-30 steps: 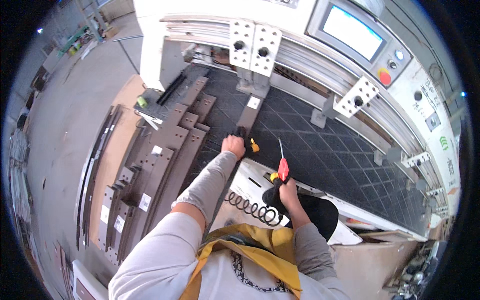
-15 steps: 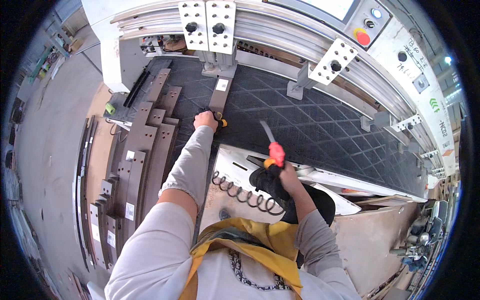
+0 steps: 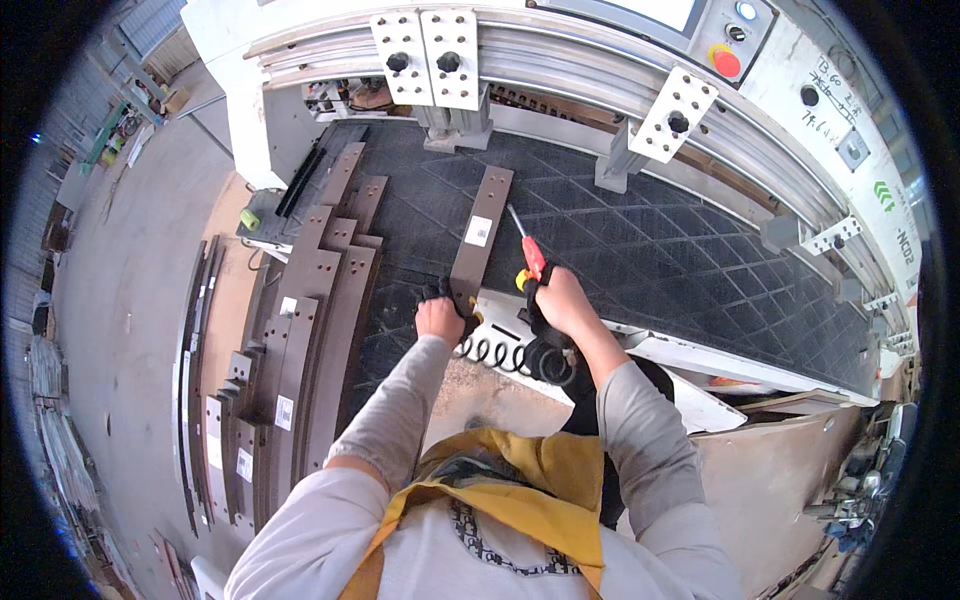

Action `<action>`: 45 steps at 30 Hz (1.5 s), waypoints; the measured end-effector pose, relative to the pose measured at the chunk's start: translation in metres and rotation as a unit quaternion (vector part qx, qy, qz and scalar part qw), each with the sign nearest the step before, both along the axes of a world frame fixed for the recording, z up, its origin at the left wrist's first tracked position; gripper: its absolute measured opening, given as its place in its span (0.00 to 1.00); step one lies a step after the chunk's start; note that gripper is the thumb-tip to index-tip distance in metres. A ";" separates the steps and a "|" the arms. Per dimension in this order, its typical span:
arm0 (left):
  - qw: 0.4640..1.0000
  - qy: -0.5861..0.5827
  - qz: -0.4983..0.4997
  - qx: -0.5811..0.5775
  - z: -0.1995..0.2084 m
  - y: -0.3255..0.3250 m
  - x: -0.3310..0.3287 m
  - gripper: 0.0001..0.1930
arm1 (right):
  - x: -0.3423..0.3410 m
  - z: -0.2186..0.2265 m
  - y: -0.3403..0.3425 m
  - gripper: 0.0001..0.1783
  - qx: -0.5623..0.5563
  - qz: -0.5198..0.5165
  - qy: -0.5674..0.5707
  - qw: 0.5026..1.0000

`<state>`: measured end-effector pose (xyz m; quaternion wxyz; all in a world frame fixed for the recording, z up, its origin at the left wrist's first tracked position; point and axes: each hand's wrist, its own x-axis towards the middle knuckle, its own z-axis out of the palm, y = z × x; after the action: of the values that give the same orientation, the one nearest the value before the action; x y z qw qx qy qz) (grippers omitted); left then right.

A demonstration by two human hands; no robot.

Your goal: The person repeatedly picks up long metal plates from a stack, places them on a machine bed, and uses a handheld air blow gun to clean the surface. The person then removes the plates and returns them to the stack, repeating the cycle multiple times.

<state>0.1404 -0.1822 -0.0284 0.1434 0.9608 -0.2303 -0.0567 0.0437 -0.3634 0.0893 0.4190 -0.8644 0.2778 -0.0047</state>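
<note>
My left hand, in a black glove, is closed around the near end of a brown board strip. The strip lies across the black table mat, with a white label and small holes near its far end. In my right hand is a red air blow gun, gripped by its handle. Its thin metal nozzle leans up and left, close beside the strip's right edge without clearly touching it. A coiled black hose loops below the gun.
Stacked brown strips with drilled ends stand at my left. Across the back runs a white machine frame with a rail and clamp plates. A red stop button sits at upper right. Wooden board fills the lower right.
My left hand has drawn the brown strip toward me, out from beneath the clamp. The blow gun has risen with my right hand and its nozzle is now beside the strip.
</note>
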 end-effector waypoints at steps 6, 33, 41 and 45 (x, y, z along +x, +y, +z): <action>0.999 -0.010 -0.022 0.021 0.008 0.021 -0.016 0.05 | 0.016 -0.008 -0.002 0.19 0.016 0.011 0.036 0.999; 0.997 0.051 -0.049 0.040 0.017 -0.103 0.006 0.12 | -0.023 -0.006 -0.020 0.14 0.107 -0.044 0.002 0.993; 0.999 -0.006 0.037 0.023 0.009 -0.027 0.086 0.08 | -0.008 0.001 -0.013 0.17 0.138 0.001 -0.024 0.990; 0.995 -0.002 0.078 0.062 0.008 -0.008 0.073 0.08 | -0.006 -0.011 -0.017 0.14 0.168 0.010 -0.055 0.984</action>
<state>0.2133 -0.1898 -0.0200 0.0872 0.9830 -0.1511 -0.0575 0.0382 -0.3803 0.0779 0.5726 -0.7831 0.2424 -0.0012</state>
